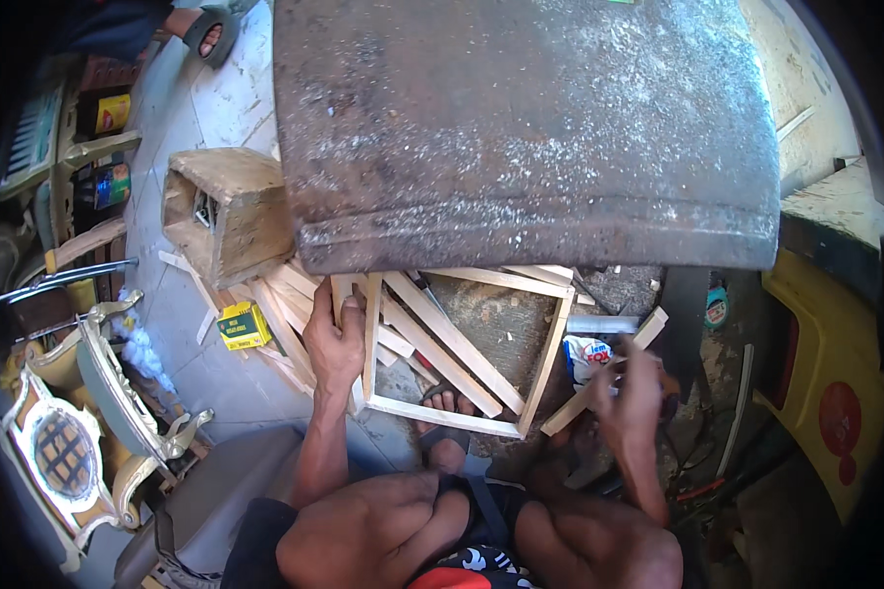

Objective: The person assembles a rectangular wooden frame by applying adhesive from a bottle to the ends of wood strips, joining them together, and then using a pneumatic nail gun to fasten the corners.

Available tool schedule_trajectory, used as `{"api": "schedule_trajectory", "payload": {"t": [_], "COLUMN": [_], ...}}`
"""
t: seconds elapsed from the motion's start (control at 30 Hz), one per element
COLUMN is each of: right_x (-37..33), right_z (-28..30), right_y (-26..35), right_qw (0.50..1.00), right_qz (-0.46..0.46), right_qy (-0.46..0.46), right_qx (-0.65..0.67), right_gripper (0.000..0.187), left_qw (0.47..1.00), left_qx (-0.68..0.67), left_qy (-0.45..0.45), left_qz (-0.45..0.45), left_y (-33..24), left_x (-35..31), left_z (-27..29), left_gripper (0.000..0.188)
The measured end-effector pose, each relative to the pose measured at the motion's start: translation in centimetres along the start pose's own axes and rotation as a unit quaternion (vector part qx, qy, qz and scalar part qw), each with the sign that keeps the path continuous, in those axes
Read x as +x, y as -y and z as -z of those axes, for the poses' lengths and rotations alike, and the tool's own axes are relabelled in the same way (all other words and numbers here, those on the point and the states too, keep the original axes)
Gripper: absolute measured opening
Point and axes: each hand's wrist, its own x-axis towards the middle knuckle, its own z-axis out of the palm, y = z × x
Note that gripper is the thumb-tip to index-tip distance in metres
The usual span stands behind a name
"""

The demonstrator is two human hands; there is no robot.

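Observation:
A rectangular frame of pale wooden strips [447, 416] stands in front of my knees, below the edge of the metal-topped bench. My left hand [336, 342] is closed round its left side, thumb pointing away from me. Loose wooden strips [452, 344] lie slanted inside the frame's outline. My right hand [631, 398], smeared by motion, is right of the frame over a short wooden strip [567, 412]. Whether its fingers grip that strip cannot be made out. Beside it lies a white, blue and red packet [584, 359].
The bench top [521, 128] is strewn with pale chips. At left are a wooden box [250, 221], a yellow-green carton [243, 326] and ornate chair parts [79, 432]. A yellow plastic chair [825, 383] stands right. Another person's sandalled foot [211, 37] shows far left.

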Motion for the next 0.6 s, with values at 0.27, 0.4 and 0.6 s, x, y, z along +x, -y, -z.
{"api": "schedule_trajectory", "payload": {"t": [0.27,0.4,0.6], "right_x": [-0.1,-1.7,-3.8], "right_z": [-4.6,-3.5,0.1], "right_y": [-2.4,-3.1,-1.6], "right_qw": [0.954,0.965,0.953], "right_qz": [0.024,0.058,0.248], "right_qy": [-0.054,-0.080,-0.162], "right_qx": [-0.295,-0.244,0.058], "right_gripper": [0.057,0.034,0.015], "left_qw": [0.979,0.966,0.946], "left_qx": [-0.104,-0.096,-0.091], "left_qy": [0.173,0.221,0.264], "left_qz": [-0.039,-0.093,-0.167], "left_y": [-6.6,-7.5,-7.7], "left_x": [-5.0,-7.4,-9.2], "left_z": [-0.9,-1.5,-0.5], "left_gripper": [0.039,0.040,0.042]}}
